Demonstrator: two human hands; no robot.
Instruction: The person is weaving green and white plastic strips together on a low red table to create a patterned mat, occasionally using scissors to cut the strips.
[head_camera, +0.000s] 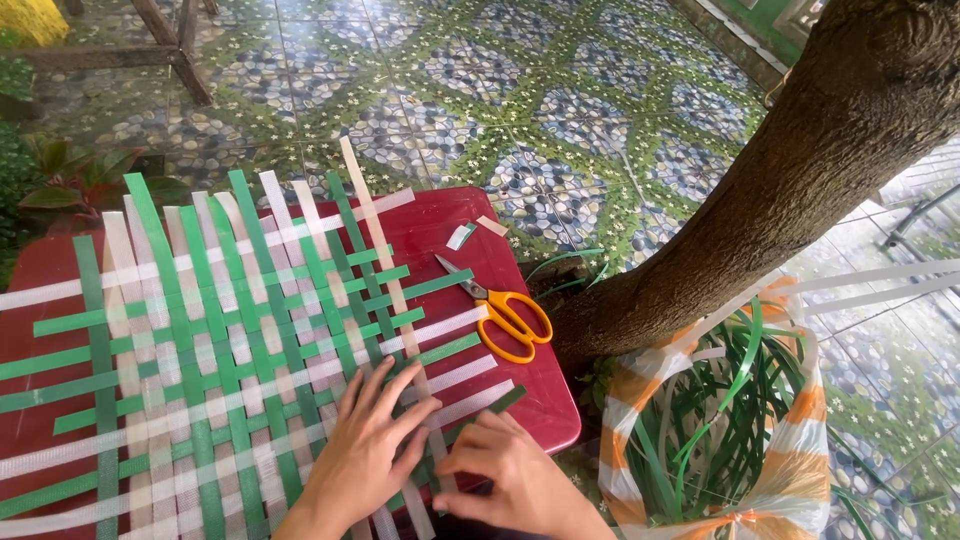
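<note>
your left hand (365, 455) lies flat, fingers spread wide, pressing down on the mat (215, 370) near the bottom centre of the frame; it grips nothing. your right hand (510, 475) sits just beside it, lower centre-right, fingers curled narrow and pinching a white strip (432, 425) at the mat's right edge. that strip runs up and to the left through the weave, its far end sticking out past the top of the mat near the upper middle of the frame.

the mat is woven of green and white strips crossing over and under each other, and it fills the left half of the frame, with loose strip ends poking out on all sides. it lies on a red table (520, 390), whose bare top shows at the mat's right and upper right.

right of the weave, on that bare red top, lie scissors (500, 305) with orange handles, blades pointing to the upper left, well apart from your hands. two small strip offcuts (475, 232) rest near the table's far edge, above the scissors.

at the lower right of the frame stands a sack (800, 440), orange and white, open at the top and holding a bundle of green strips (715, 430). a tree trunk (790, 160) leans from the table's right side up to the upper right corner. patterned floor tiles (520, 90) cover the top of the frame, and a leafy plant (75, 180) shows at the left edge.
</note>
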